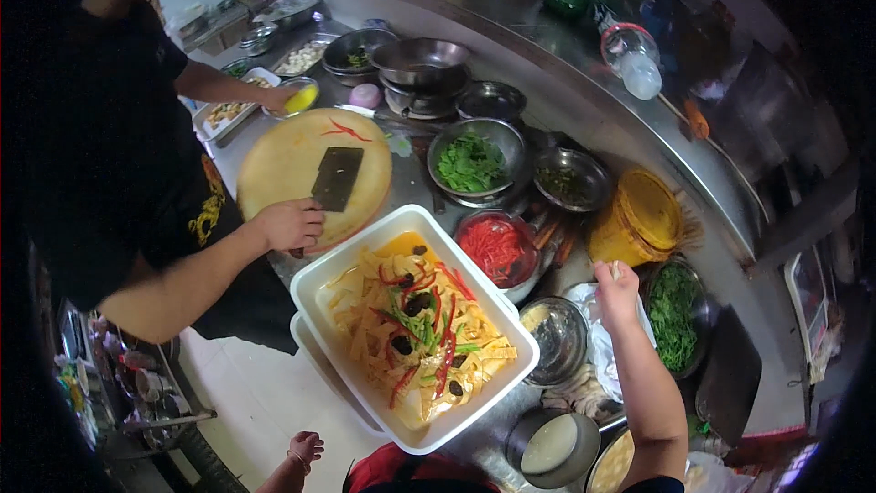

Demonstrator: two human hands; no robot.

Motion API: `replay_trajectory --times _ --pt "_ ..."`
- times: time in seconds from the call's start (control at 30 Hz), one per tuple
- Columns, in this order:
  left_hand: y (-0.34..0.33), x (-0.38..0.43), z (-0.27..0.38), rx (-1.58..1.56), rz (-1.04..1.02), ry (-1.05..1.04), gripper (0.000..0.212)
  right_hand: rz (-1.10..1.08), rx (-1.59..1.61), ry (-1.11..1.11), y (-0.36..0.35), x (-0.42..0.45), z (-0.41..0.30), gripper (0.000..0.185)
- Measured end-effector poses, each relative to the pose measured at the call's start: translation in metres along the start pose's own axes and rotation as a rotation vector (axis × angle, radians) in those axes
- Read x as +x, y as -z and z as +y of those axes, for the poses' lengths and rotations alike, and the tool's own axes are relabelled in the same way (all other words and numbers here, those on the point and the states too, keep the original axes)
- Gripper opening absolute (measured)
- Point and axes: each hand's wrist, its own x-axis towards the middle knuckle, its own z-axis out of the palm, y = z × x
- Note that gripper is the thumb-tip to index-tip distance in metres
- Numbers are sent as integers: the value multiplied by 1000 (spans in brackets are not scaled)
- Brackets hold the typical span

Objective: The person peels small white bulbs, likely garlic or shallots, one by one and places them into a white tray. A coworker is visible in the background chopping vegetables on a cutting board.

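My right hand (617,294) is raised over a white plastic bag (602,349), its fingertips pinched around something small and pale. Low in the picture my left hand (306,448) hangs over the floor, fingers curled loosely, holding nothing visible. Between them a white rectangular tub (417,444) rests on another tub, holding pale strips in orange broth with red pepper strips, green stalks and dark pieces. Right of it are a metal bowl with a pale minced ingredient (537,318) and, farther back, a bowl of shredded red pepper (494,250).
A co-worker's hand holds a cleaver (337,178) on the round chopping board (274,157); the other hand holds a small bowl of yellow liquid (301,97). Bowls of green leaves (471,163) and herbs (672,318), a yellow bucket (640,219) and a metal pot (517,441) crowd the counter.
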Motion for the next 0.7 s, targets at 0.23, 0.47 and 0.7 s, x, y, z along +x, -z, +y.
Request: replay_trajectory --times 0.23,0.47,0.7 --pt "-4 -25 -35 -26 29 15 30 -242 -175 74 -47 -1 8 6" --pt "1 -14 -70 -73 21 -11 32 -358 -198 178 -74 21 1 13" --pt "-19 -25 -69 -14 44 54 26 -293 -858 785 -112 139 -77 30"
